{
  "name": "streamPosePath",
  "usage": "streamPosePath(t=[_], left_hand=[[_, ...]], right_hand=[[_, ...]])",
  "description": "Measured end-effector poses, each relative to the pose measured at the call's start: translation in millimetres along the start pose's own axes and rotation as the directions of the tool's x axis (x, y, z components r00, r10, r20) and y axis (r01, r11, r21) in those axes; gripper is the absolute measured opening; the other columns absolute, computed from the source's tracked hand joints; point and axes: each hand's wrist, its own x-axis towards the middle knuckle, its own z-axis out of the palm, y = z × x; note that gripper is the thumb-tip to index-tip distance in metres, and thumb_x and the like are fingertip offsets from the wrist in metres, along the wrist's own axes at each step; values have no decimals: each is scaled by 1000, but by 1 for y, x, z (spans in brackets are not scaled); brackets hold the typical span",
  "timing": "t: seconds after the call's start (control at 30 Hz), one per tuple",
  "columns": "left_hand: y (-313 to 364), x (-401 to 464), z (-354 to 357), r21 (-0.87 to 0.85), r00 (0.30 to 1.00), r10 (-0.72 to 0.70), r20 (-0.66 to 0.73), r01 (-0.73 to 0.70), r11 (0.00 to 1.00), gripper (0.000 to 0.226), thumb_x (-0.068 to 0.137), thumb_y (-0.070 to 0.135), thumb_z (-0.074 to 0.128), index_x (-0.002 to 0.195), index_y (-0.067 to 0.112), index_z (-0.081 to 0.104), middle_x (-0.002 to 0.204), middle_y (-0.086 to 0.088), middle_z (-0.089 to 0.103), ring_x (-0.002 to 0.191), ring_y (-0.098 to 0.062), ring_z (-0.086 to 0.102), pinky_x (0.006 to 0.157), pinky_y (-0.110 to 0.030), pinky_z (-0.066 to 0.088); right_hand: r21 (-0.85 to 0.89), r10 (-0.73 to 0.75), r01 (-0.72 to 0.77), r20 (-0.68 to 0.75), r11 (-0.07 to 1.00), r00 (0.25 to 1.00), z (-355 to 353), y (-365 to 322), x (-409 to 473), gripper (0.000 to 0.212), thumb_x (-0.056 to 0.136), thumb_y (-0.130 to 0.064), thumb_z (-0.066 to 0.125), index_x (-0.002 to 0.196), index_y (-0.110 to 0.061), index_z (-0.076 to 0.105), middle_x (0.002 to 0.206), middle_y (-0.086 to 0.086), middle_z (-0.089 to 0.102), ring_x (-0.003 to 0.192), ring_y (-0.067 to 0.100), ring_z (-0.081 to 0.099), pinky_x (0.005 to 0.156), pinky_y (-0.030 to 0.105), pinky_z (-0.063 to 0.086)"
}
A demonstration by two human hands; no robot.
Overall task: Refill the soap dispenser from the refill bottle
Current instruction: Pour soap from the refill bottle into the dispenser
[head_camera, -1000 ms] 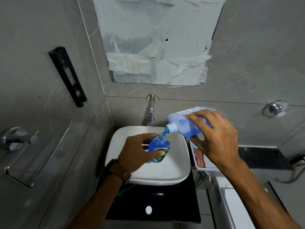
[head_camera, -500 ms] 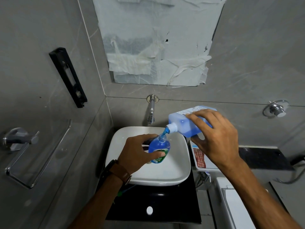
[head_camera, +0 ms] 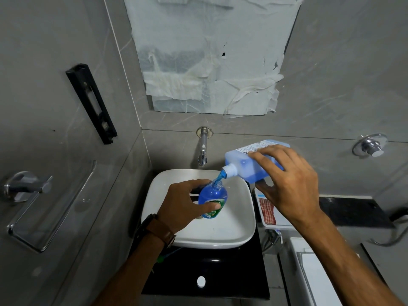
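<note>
— Blue soap is running in a thin stream into the soap dispenser (head_camera: pixel 212 198), which is being held over the white basin (head_camera: pixel 234 226). How should this pour be kept clean?

— I would judge it best to keep the stream narrow and centred on the open neck, and to level the refill bottle (head_camera: pixel 254 164) off before the liquid is reaching the top. The dispenser already looks nearly full of blue.

— What is the left hand (head_camera: pixel 184 205) doing?

— It is wrapping the dispenser from the basin's left side, thumb across the green label, fingers behind. The grip is firm, and the bottle is leaning slightly toward the spout. A brown strap is sitting on the wrist.

— And the right hand (head_camera: pixel 289 184)?

— It is clasping the refill bottle from above, up and right of the basin, fingers spread over the top face and thumb underneath. The bottle is lying almost on its side, its white neck dipping just above the dispenser's mouth, not touching it as far as I can tell.

— Any risk?

— Overflow into the basin, probably harmless.
</note>
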Motion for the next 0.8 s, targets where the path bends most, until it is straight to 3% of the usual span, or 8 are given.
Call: streamPosePath(t=[0.17, 0.33, 0.5, 0.8], left_hand=[[-1, 0, 0, -2, 1000, 0, -1, 0, 1000, 56, 68, 31, 91, 119, 26, 69, 102, 21, 72, 98, -3, 70, 80, -18, 59], [3, 0, -1, 9, 1000, 14, 0, -14, 1000, 52, 68, 32, 90, 111, 46, 65, 96, 32, 71, 98, -2, 70, 79, -15, 58], [0, 1, 0, 6, 1000, 19, -4, -19, 1000, 56, 69, 30, 91, 120, 23, 69, 103, 17, 74, 98, -5, 70, 82, -19, 60], [1, 1, -2, 1, 1000, 5, -8, -5, 1000, 52, 68, 30, 91, 114, 36, 67, 96, 28, 72, 100, -5, 70, 79, -16, 59]], right_hand=[[5, 1, -1, -11, 1000, 1000, 1, 0, 0, 66, 64, -11, 93, 127, -16, 73, 123, 9, 73, 111, 36, 69, 83, 49, 60], [3, -5, 5, -28, 1000, 1000, 0, 0, 1, 63, 66, -11, 92, 126, -16, 74, 122, 9, 74, 110, 36, 69, 82, 49, 60], [9, 2, -2, -21, 1000, 1000, 1, 0, 1, 63, 66, -12, 93, 126, -16, 73, 123, 9, 74, 111, 35, 69, 84, 49, 60], [0, 0, 0, -12, 1000, 1000, 3, 0, 0, 63, 67, -12, 92, 127, -16, 73, 123, 9, 73, 111, 35, 69, 83, 47, 59]])
